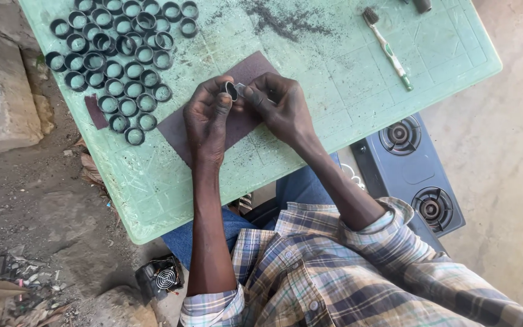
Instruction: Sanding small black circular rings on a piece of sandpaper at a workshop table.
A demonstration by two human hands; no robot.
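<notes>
Plaid shirt sleeves point(310, 272) fill my near view. Above the pale green plastic table point(346, 91), my left hand point(208, 118) pinches a small black ring point(231, 90) over brown sandpaper point(237, 124), right hand point(282, 103) gripping its other edge; more black rings point(116, 66) lie left.
</notes>
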